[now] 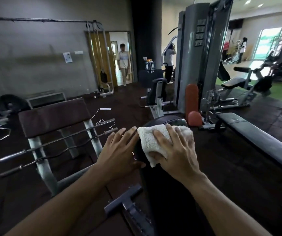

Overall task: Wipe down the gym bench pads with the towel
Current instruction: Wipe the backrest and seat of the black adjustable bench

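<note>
A black padded bench (162, 184) runs away from me in the middle of the view, its far end rounded. A folded white towel (151, 139) lies on the upper part of the pad. My right hand (176, 150) lies flat on the towel with fingers spread, pressing it against the pad. My left hand (119, 150) is beside the towel at the pad's left edge, fingers straight, holding nothing; whether it touches the pad I cannot tell.
A preacher-curl stand with a brown pad (55, 114) and two barbells (56, 142) stands to the left. A second dark bench (256, 138) lies to the right, a grey weight-stack machine (199, 57) behind. One person walks in the doorway (123, 62); others stand further back.
</note>
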Demonstrator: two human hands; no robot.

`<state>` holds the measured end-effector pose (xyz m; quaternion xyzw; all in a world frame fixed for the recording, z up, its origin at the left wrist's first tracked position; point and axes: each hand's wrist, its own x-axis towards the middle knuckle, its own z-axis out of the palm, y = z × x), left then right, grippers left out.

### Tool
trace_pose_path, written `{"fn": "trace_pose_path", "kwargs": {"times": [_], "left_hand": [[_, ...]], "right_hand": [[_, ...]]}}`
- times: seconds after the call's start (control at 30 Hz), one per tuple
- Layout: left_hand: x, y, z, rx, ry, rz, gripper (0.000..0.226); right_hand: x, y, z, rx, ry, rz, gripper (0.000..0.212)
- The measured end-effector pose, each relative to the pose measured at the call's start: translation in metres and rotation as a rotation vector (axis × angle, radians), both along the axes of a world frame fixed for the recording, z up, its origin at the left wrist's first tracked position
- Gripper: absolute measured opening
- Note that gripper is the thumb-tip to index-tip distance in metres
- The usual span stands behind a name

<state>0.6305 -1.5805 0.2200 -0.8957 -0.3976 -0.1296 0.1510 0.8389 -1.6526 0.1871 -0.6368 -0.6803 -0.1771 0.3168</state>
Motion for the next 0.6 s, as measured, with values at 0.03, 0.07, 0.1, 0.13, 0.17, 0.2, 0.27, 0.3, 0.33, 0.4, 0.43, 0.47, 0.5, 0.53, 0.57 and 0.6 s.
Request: {"fn": "trace_pose_path", "kwargs": {"times": [0.03,0.07,0.1,0.13,0.17,0.2,0.27,0.3,0.33,0.4,0.43,0.47,0.5,0.53,0.57,0.6], "left_hand": [[0.004,-0.005,0.0,-0.006,0.003,0.022,0.107],[0.007,-0.01,-0.001,-0.013,0.006,0.038,0.106],[0.009,-0.016,-0.001,-0.007,-0.007,0.057,0.105],[0.011,-0.021,-0.001,0.009,-0.026,0.079,0.102],[0.013,-0.026,0.0,0.019,-0.024,0.101,0.099],[0.013,-0.031,0.002,0.021,-0.009,0.112,0.095],[0.009,-0.032,-0.001,0.003,0.038,0.116,0.09],[0.006,-0.032,-0.002,-0.02,0.066,0.145,0.094],[0.005,-0.032,-0.003,-0.024,0.08,0.169,0.099],[0.008,-0.032,-0.003,0.004,0.083,0.2,0.103],[0.01,-0.034,-0.004,-0.002,0.084,0.217,0.101],[0.011,-0.033,-0.005,-0.014,0.081,0.227,0.098],[0.012,-0.035,-0.006,-0.018,0.078,0.236,0.097],[0.012,-0.035,-0.006,-0.016,0.069,0.241,0.096],[0.013,-0.036,-0.007,-0.017,0.049,0.238,0.097],[0.012,-0.036,-0.008,-0.029,0.034,0.235,0.097]], "right_hand": [[0.005,0.001,-0.004,-0.049,0.038,0.04,0.074],[0.009,0.002,-0.01,-0.099,0.087,0.08,0.08],[0.01,0.003,-0.016,-0.137,0.13,0.123,0.085],[0.011,0.004,-0.023,-0.143,0.158,0.156,0.088],[0.011,0.006,-0.028,-0.141,0.178,0.18,0.088],[0.011,0.006,-0.03,-0.145,0.196,0.2,0.086],[0.009,0.008,-0.029,-0.147,0.25,0.244,0.078],[0.007,0.009,-0.029,-0.137,0.277,0.261,0.074],[0.004,0.01,-0.029,-0.116,0.29,0.253,0.071],[-0.003,0.013,-0.033,-0.08,0.295,0.213,0.067],[-0.006,0.013,-0.038,-0.074,0.292,0.2,0.067],[-0.008,0.013,-0.042,-0.07,0.281,0.192,0.068],[-0.009,0.011,-0.05,-0.076,0.272,0.198,0.069],[-0.009,0.01,-0.057,-0.076,0.272,0.203,0.07],[-0.008,0.008,-0.065,-0.079,0.271,0.206,0.072],[-0.006,0.006,-0.072,-0.086,0.276,0.21,0.073]]}}
